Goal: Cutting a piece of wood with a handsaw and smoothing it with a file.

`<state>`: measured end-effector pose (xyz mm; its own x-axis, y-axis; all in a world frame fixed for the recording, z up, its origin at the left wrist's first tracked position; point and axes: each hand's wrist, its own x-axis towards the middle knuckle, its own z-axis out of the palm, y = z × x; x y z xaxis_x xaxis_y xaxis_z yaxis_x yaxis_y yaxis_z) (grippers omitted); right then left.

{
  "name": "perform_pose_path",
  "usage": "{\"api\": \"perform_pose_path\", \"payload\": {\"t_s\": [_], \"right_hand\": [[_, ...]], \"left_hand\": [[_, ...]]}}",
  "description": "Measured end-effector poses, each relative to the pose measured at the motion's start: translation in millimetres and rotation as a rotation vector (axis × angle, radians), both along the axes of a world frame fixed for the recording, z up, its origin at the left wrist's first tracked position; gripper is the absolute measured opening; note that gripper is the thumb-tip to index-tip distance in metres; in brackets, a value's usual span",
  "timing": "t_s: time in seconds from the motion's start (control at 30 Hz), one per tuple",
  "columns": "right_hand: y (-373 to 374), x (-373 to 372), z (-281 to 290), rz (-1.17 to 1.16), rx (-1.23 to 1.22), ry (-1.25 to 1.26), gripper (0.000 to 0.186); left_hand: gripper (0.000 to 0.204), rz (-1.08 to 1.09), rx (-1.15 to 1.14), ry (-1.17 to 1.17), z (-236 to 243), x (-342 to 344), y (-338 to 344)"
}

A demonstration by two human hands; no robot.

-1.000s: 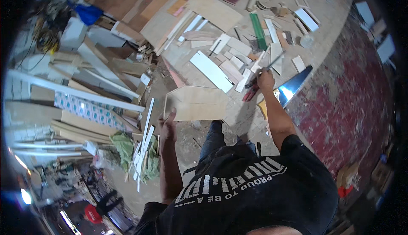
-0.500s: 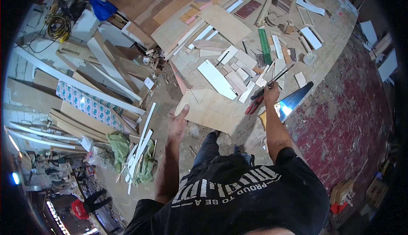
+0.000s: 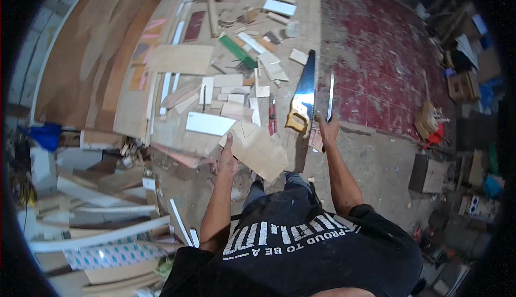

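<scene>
My left hand (image 3: 227, 160) grips the left edge of a flat, pale plywood piece (image 3: 260, 149) with angled corners and pencil lines on it, its thumb on top. The piece hangs over the near edge of the worktable (image 3: 301, 31). My right hand (image 3: 328, 129) is closed round the lower end of a long, narrow metal strip (image 3: 331, 95) that points away from me; its exact kind is unclear. Just left of that hand lies a handsaw (image 3: 305, 90) with a yellowish handle. A red-handled tool (image 3: 272, 117), perhaps pliers, lies between the saw and the wood offcuts.
White and bare wood offcuts (image 3: 232, 80), a green strip (image 3: 238, 51) and a small plywood sheet (image 3: 180, 59) cover the table. Large boards (image 3: 80, 55) stand at the far left. Long planks (image 3: 102, 232) pile up at near left, and boxes (image 3: 427, 173) sit at right.
The view has turned to the right. My right hand has moved from beside the red-handled tool to the right side of the saw, with the strip. My left hand keeps its hold on the plywood.
</scene>
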<state>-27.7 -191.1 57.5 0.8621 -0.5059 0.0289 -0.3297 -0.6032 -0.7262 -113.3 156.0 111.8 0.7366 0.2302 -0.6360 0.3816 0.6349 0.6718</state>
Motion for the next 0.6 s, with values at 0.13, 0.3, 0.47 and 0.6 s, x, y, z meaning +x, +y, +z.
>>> {"api": "perform_pose_path", "payload": {"t_s": [0.13,0.3,0.47,0.6], "right_hand": [[7,-41,-31,0.023,-0.066,0.172,0.050],[49,-32,-57,-0.052,0.093,0.150,0.051],[41,-12,-78,-0.199,0.065,0.299,0.041],[55,-7,-56,-0.143,0.033,0.300,0.043]], "left_hand": [[0.070,-0.163,-0.013,0.025,-29,4,0],[0.066,-0.117,0.037,0.086,-46,-25,33],[0.060,0.164,-0.085,-0.043,-29,-63,83],[0.057,0.297,0.025,-0.076,-10,-101,121]]}}
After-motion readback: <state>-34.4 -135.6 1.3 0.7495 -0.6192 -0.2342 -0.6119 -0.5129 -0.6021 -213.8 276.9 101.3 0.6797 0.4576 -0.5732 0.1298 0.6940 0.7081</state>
